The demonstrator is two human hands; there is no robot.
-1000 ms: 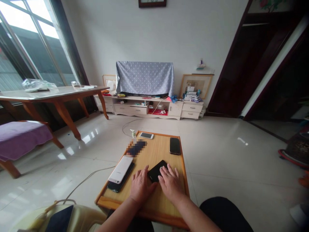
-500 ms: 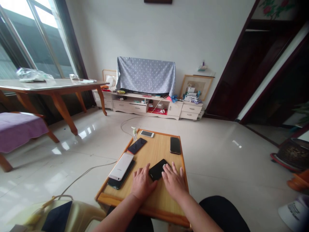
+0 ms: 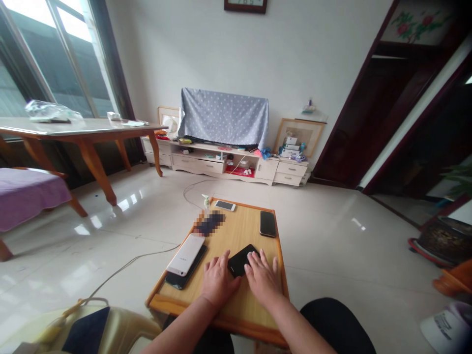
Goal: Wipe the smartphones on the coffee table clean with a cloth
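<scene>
A black smartphone point(image 3: 238, 264) lies screen up on a small wooden table point(image 3: 236, 221). My left hand point(image 3: 218, 280) rests at its left end, with the thumb and index finger bracketing the near left corner. Over the phone's right part reaches my right hand point(image 3: 262, 276), fingers stretched. Its fingertips press a small white wad point(image 3: 250, 255) onto the screen; most of the wad is hidden. To the left, a pale pink phone point(image 3: 187, 254) lies on a dark phone point(image 3: 179, 281).
Another black phone point(image 3: 267, 223) lies at the table's right edge, and a white phone point(image 3: 225, 205) at the far edge. A pump bottle point(image 3: 206, 202) stands near a pixelated dark phone point(image 3: 211, 223). Left of the table, a cable point(image 3: 136, 258) crosses the floor.
My right hand and the white wad have shifted slightly left on the phone screen. My left hand stays put. The camera view has tilted up a little.
</scene>
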